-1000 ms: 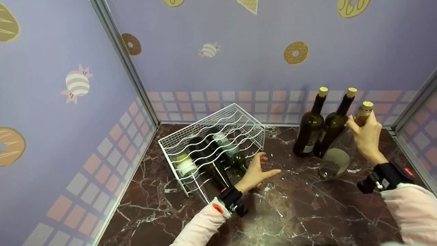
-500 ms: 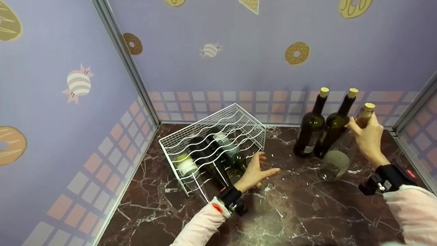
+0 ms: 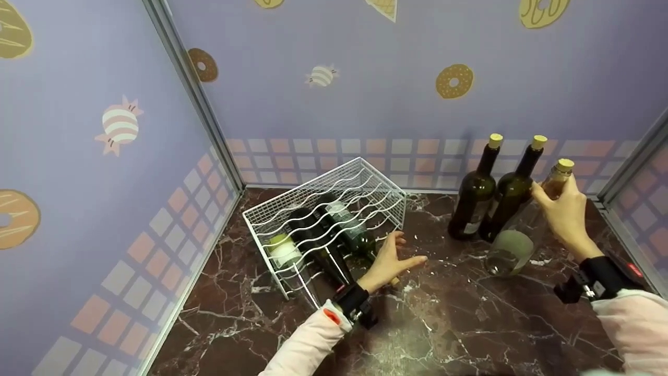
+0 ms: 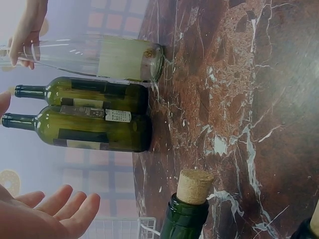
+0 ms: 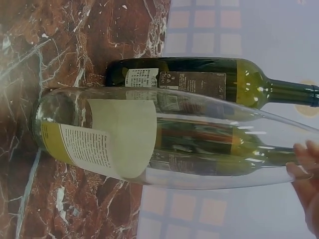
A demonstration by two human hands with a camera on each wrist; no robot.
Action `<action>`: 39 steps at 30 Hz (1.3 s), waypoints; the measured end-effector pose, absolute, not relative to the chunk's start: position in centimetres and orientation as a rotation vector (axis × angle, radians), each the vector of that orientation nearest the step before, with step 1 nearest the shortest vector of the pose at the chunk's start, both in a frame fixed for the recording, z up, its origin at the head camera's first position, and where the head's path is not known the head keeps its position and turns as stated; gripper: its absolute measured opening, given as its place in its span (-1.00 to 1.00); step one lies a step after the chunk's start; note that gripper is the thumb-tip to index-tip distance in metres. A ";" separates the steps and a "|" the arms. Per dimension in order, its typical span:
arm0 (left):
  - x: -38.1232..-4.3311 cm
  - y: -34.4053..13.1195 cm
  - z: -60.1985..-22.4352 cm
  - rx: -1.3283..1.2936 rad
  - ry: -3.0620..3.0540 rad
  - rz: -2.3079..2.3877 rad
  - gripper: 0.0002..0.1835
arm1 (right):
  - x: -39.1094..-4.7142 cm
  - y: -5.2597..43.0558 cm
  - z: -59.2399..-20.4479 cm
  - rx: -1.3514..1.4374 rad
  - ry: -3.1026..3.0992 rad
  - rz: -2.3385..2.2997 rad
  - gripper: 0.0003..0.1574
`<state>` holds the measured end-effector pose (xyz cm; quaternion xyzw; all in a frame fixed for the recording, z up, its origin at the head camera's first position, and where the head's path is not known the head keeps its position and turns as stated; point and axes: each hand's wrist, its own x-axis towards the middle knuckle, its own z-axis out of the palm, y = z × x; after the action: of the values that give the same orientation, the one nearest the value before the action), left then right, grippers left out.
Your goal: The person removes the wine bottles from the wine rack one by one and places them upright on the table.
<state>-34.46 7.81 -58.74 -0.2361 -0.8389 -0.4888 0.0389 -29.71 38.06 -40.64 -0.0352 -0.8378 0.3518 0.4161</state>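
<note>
My right hand (image 3: 566, 216) grips the neck of a clear corked glass bottle (image 3: 514, 248), fingers and thumb around it below the cork. In the right wrist view this clear bottle (image 5: 124, 139) shows a pale label, its base at the marble surface. My left hand (image 3: 387, 266) holds nothing, thumb and fingers spread beside the wire rack's front. Near it, a green bottle (image 3: 360, 243) lies in the white wire rack (image 3: 326, 180), and its cork (image 4: 195, 186) points outward in the left wrist view. A dark bottle (image 3: 315, 237) and a clear, labelled one (image 3: 284, 253) lie alongside.
Two dark green corked bottles, one on the left (image 3: 472, 196) and one on the right (image 3: 514, 183), stand upright just behind the clear bottle. A purple patterned wall (image 3: 365, 104) closes off the back, and another panel (image 3: 120, 209) borders the left side.
My right wrist has shifted slightly right and toward me, the fingers still around the bottle neck. The left hand, rack and standing bottles look the same.
</note>
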 end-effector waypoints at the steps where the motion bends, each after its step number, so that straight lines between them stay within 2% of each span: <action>1: -35.0 8.0 -59.7 -0.727 -2.553 -1.483 -0.15 | -29.6 38.0 -40.6 -0.080 -2.110 0.883 -0.65; 3: -33.9 7.7 -58.1 -0.708 -2.546 -1.484 -0.17 | -29.5 37.9 -40.5 -0.067 -2.138 0.882 -0.59; 5: -34.1 7.7 -58.4 -0.681 -2.563 -1.492 -0.16 | -29.3 37.9 -40.4 -0.067 -2.172 0.885 -0.52; 8: -34.7 7.8 -59.5 -0.690 -2.538 -1.471 -0.15 | -28.9 37.8 -40.1 -0.082 -2.214 0.905 -0.38; 10: -36.8 8.3 -62.9 -0.706 -2.512 -1.443 -0.12 | -28.7 37.8 -39.8 -0.096 -2.211 0.928 -0.31; 12: -36.9 8.3 -63.2 -0.704 -2.498 -1.454 -0.11 | -28.6 37.7 -39.4 -0.072 -2.169 0.952 -0.25; 14: -35.5 7.9 -61.2 -0.692 -2.511 -1.455 -0.14 | -28.6 37.7 -38.9 -0.017 -2.106 0.953 -0.21; 20: -34.0 7.6 -58.5 -0.688 -2.549 -1.506 -0.20 | -28.5 37.0 -37.0 0.169 -1.944 0.759 -0.14; 21: -34.4 7.7 -58.8 -0.681 -2.555 -1.522 -0.20 | -28.4 36.8 -36.7 0.200 -1.928 0.713 -0.13; 26: -31.5 6.6 -54.0 -0.679 -2.555 -1.505 -0.26 | -28.4 34.8 -35.7 0.435 -1.867 0.506 -0.26; 29: -31.6 6.4 -54.2 -0.712 -2.542 -1.505 -0.27 | -28.6 32.8 -35.7 0.590 -1.866 0.435 -0.36; 33: -30.8 6.0 -52.8 -0.711 -2.519 -1.511 -0.31 | -28.9 30.4 -36.7 0.738 -1.903 0.373 -0.42; 39: -29.7 5.2 -50.2 -0.718 -2.526 -1.439 -0.41 | -29.7 28.3 -39.7 0.883 -2.018 0.320 -0.39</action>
<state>-29.68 5.20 -50.20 -0.2390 -0.8413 -0.4793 0.0733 -29.68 28.31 -39.74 0.3558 -0.8131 0.1291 0.4422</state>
